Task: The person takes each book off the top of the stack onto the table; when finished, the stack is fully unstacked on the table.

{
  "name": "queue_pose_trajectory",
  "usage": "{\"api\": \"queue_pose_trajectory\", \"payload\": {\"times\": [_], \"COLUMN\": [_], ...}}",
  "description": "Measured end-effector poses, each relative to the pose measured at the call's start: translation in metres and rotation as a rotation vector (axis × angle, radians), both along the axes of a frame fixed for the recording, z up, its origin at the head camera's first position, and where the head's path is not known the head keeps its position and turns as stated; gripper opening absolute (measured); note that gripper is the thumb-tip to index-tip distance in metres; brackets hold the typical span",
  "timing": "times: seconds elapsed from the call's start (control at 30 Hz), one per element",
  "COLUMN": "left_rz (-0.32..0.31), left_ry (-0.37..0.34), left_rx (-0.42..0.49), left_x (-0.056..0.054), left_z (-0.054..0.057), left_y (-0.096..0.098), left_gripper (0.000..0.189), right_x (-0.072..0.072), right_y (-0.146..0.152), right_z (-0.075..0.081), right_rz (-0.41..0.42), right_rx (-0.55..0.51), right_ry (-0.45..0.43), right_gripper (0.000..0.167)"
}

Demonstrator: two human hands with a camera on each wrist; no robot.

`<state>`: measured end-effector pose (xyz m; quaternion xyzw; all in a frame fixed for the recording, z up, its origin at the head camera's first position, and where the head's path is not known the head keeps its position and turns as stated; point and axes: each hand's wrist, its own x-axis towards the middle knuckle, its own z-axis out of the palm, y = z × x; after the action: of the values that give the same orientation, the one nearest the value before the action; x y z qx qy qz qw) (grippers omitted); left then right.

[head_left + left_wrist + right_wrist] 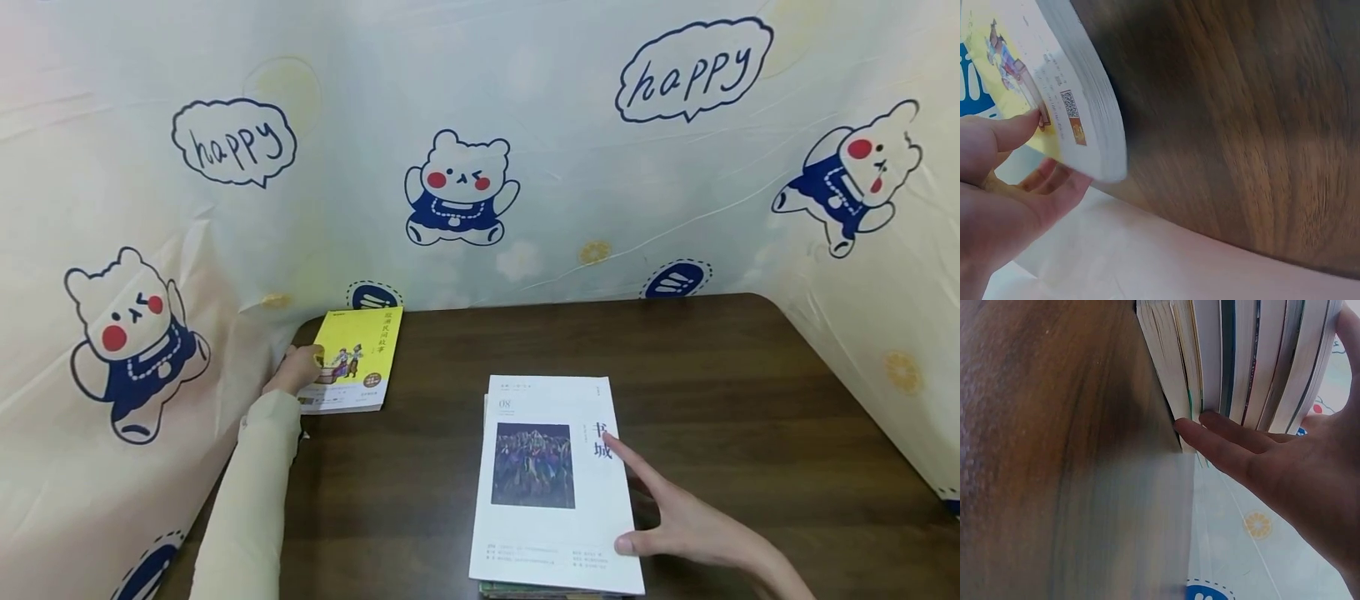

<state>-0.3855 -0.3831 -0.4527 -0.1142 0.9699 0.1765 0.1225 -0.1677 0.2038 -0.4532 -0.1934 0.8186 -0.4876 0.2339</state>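
At the far left of the table, my left hand (295, 370) holds a yellow-covered book (367, 343) by its left edge. In the left wrist view the thumb (1022, 127) lies on the cover while the other fingers reach under the book (1100, 119). A stack of books (1244, 362) lies at the near centre-right, topped by a white book (543, 525) with a dark picture. Against the stack's right side rests my right hand (697, 525), its fingers (1222, 444) stretched along the page edges, with index fingertip and thumb at the white cover's right edge.
The dark wooden table (712, 375) has rounded far corners. Behind and on both sides hangs a pale cloth (555, 167) with bear drawings and "happy" bubbles, close beside the left hand. Brown tabletop lies between the yellow book and the stack.
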Motion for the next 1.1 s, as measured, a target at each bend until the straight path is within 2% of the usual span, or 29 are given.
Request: {"api": "queue_pose_trajectory", "payload": {"times": [0.17, 0.27, 0.37, 0.53, 0.63, 0.7, 0.83, 0.97, 1.1], "left_rz": [-0.035, -0.031, -0.018, 0.017, 0.009, -0.021, -0.119, -0.233, -0.296], "left_ry": [0.044, 0.056, 0.039, -0.011, -0.026, -0.023, 0.02, 0.118, 0.197], "left_rx": [-0.049, -0.084, -0.115, -0.097, -0.096, -0.104, -0.108, -0.105, -0.072], "left_x": [0.003, 0.004, 0.006, 0.008, 0.007, 0.007, 0.011, 0.017, 0.022], "left_z": [0.0, 0.0, -0.001, -0.001, -0.001, -0.002, -0.001, 0.004, 0.013], "left_y": [0.002, 0.004, 0.005, 0.007, 0.006, 0.006, 0.011, 0.022, 0.035], "left_gripper": [0.049, 0.047, 0.045, 0.052, 0.055, 0.055, 0.052, 0.049, 0.05], "right_x": [0.003, 0.004, 0.003, 0.0, -0.001, -0.001, 0.0, 0.0, -0.001], "right_y": [0.002, 0.002, 0.001, 0.0, 0.0, 0.0, 0.0, 0.0, 0.0], "right_z": [0.001, 0.0, -0.002, -0.003, -0.003, -0.002, -0.002, -0.001, -0.001], "right_rz": [-0.011, -0.008, -0.001, -0.004, -0.01, -0.009, -0.01, -0.015, -0.009], "right_rx": [-0.001, -0.006, -0.009, -0.007, -0.001, -0.002, 0.004, -0.003, 0.003], "right_ry": [-0.002, -0.007, -0.014, -0.022, -0.022, -0.023, -0.021, -0.019, -0.011], "right_gripper": [0.102, 0.102, 0.102, 0.102, 0.102, 0.102, 0.102, 0.102, 0.103]}}
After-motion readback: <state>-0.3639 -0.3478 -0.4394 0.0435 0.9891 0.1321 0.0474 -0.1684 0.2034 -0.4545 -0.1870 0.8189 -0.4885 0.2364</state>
